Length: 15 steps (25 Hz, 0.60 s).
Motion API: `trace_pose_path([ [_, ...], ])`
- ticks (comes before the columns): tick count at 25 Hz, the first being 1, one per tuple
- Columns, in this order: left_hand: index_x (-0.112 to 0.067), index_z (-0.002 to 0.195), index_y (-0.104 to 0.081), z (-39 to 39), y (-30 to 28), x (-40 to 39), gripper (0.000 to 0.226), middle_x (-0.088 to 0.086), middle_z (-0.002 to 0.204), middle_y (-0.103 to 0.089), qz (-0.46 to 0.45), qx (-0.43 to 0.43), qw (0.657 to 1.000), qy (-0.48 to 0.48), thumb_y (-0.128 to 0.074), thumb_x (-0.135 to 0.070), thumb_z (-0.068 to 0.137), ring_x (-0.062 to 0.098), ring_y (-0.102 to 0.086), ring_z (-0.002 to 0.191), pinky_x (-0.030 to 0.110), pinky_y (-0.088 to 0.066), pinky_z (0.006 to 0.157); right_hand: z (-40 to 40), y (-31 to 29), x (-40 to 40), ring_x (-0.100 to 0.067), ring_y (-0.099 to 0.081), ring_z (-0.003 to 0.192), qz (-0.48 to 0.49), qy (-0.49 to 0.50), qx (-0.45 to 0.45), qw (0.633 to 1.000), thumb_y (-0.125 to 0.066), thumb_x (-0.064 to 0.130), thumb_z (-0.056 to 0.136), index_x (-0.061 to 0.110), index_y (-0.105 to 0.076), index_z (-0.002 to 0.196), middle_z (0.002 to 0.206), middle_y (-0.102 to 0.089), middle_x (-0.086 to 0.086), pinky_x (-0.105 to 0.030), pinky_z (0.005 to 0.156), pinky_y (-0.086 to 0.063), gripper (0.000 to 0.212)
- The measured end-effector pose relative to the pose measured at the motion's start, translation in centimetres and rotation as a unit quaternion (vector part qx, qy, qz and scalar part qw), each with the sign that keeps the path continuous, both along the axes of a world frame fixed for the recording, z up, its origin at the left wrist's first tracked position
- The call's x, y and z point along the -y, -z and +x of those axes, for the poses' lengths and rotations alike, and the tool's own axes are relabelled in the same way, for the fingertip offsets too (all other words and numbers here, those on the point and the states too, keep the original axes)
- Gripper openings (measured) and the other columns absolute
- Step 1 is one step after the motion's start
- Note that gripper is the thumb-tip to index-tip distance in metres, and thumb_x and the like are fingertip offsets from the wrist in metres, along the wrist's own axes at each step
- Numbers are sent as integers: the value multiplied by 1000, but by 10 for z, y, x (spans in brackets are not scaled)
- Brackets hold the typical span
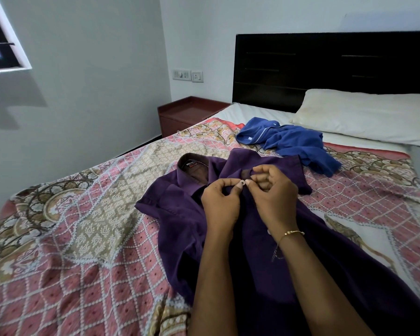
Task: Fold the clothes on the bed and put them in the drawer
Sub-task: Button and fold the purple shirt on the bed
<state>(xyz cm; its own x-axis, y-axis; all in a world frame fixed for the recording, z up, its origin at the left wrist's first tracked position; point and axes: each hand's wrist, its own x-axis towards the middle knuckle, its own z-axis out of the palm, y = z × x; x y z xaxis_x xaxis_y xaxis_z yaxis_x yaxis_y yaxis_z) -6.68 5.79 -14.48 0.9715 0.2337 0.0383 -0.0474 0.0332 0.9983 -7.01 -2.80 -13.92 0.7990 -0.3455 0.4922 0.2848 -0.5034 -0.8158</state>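
A purple collared shirt (pixel 180 214) lies spread front-up on the patterned bedspread (pixel 83 226), collar toward the far left. My left hand (pixel 220 202) pinches the shirt's front edge just below the collar. My right hand (pixel 273 192) pinches the opposite front edge, its thumb meeting my left thumb at a small button. A crumpled blue garment (pixel 291 139) lies beyond the shirt, nearer the pillow. A dark red bedside cabinet (pixel 189 115) with a drawer front stands left of the bed head.
A white pillow (pixel 364 115) rests against the dark headboard (pixel 325 64). White walls close the corner, with a switch panel (pixel 187 75) above the cabinet and a window (pixel 0 40) at the upper left.
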Motion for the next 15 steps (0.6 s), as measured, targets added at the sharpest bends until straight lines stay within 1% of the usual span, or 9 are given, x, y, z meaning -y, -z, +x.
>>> trace_pose_path([
  [2, -20, 74, -67, 0, -1, -1, 16, 5, 79, -69, 12, 4, 1000, -1, -66, -8, 84, 15, -61, 73, 34, -53, 75, -1, -1, 2, 6, -56, 66, -22, -15, 1, 1000, -71, 3, 78, 6, -64, 100, 79, -61, 6, -7, 67, -47, 24],
  [4, -20, 74, -66, -1, -1, 0, 16, 5, 79, -69, 14, 5, 1000, -2, -66, -7, 84, 16, -62, 72, 35, -54, 75, -1, -1, 4, 7, -56, 66, -30, -20, 6, 999, -73, 3, 76, 4, -65, 99, 78, -64, 4, -7, 68, -48, 25],
  [7, -21, 72, -67, 0, 1, 1, 18, 9, 82, -71, -15, -12, 1000, -2, -66, -7, 84, 27, -67, 83, 41, -56, 82, -2, -1, 4, 0, -59, 64, -49, -22, 10, 998, -74, 2, 75, 3, -66, 97, 80, -69, -3, -10, 67, -50, 23],
  [9, -21, 72, -68, 0, 2, -1, 19, 10, 84, -72, -25, -22, 999, 5, -66, -7, 84, 29, -67, 88, 44, -54, 85, -2, -2, 3, -5, -61, 65, -65, -24, 9, 998, -73, 2, 76, 3, -66, 97, 80, -70, -5, -14, 67, -51, 22],
  [11, -19, 73, -68, 0, 0, -3, 18, 11, 86, -72, -22, -24, 999, 31, -64, -7, 85, 27, -67, 90, 43, -54, 87, 0, -4, 4, -1, -59, 62, -58, -29, 6, 998, -71, 0, 76, 2, -66, 97, 78, -69, -4, -8, 65, -50, 21],
  [13, -16, 75, -68, -1, -2, -3, 18, 14, 90, -71, -44, -33, 997, 59, -62, -5, 87, 26, -66, 89, 43, -53, 89, 2, -4, 7, 7, -58, 56, -39, -39, -5, 998, -70, -1, 77, 1, -66, 96, 74, -65, 0, -1, 61, -45, 19],
  [15, -14, 75, -69, -2, -2, -3, 17, 15, 90, -71, -60, -41, 996, 61, -61, -4, 87, 27, -66, 89, 43, -53, 89, 2, -4, 8, 13, -58, 58, -17, -49, -12, 999, -70, -2, 77, 2, -67, 95, 72, -62, 5, 0, 60, -43, 19],
])
